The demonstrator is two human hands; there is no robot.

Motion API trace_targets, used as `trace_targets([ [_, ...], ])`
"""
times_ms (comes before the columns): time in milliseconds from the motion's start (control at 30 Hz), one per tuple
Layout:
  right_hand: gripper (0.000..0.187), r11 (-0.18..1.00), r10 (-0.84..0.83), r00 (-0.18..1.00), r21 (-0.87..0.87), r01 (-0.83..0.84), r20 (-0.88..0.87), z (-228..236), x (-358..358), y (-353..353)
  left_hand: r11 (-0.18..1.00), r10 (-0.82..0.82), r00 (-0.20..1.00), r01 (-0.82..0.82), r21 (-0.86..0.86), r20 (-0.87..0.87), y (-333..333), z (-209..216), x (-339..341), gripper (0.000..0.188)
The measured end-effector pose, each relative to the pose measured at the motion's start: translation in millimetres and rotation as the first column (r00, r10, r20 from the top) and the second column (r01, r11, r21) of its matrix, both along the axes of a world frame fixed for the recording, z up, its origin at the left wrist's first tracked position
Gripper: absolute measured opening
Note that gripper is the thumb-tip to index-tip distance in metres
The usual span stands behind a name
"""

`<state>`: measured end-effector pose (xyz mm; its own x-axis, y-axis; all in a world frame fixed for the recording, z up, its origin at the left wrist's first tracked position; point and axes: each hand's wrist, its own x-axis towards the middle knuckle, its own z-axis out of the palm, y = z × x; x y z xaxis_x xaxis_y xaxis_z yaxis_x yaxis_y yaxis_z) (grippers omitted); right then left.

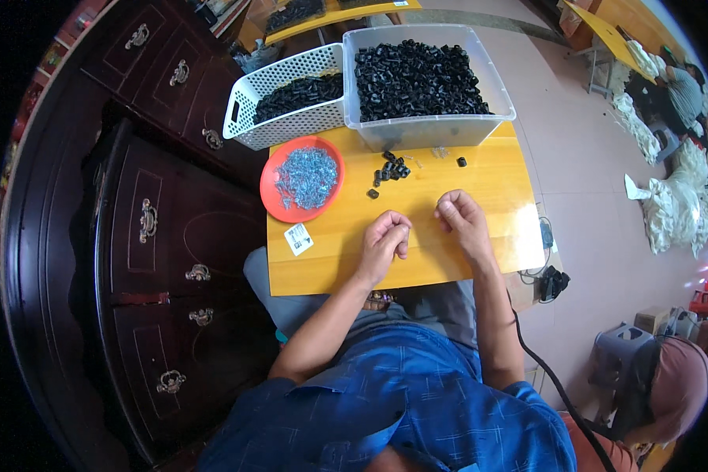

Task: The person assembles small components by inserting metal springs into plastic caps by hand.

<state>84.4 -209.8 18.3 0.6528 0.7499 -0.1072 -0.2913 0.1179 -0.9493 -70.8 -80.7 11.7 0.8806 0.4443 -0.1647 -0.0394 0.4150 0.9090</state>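
Observation:
Over the middle of the yellow table (322, 263), my left hand (385, 245) is curled closed, thumb against the fingers. My right hand (462, 223) is a short way to its right, thumb and forefinger pinched together. Anything held in either hand is too small or hidden to make out. Just beyond them lies a loose group of small black plastic parts (391, 168), with a single black part (461, 162) farther right. Small clear pieces (440, 153) lie between. A red plate (270, 189) of small silvery metal pieces (307, 177) is left of my left hand.
At the table's back stand a clear plastic bin (425, 135) full of black parts and a white perforated basket (248, 130) holding more. A white label card (298, 238) lies front left. Dark wooden drawers (157, 228) line the left side. Other people sit at the right.

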Motion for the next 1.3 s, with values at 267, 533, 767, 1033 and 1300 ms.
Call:
trace_targets([
  [267,0.015,0.996,0.085,0.983,0.032,-0.081,-0.16,-4,-32,-4,0.923,0.065,0.998,-0.07,0.378,0.028,-9,13,9,0.016],
  [533,0.016,0.99,0.113,0.977,0.099,-0.096,-0.183,-11,-38,-5,0.747,0.153,0.985,-0.169,0.643,0.082,-15,27,6,0.008],
  [767,0.009,0.992,0.101,0.962,0.096,-0.079,-0.253,-15,-41,-6,0.668,0.144,0.99,-0.106,0.736,0.012,-15,30,3,0.004],
  [1033,0.007,0.999,-0.033,0.991,0.024,0.031,0.127,-6,-46,-3,0.834,0.136,0.986,-0.061,0.548,-0.097,-9,13,4,0.013],
  [1300,0.014,0.965,-0.011,0.675,-0.168,0.199,0.738,-1,-26,4,0.991,0.064,0.984,-0.043,0.124,-0.166,-5,6,-2,0.017],
])
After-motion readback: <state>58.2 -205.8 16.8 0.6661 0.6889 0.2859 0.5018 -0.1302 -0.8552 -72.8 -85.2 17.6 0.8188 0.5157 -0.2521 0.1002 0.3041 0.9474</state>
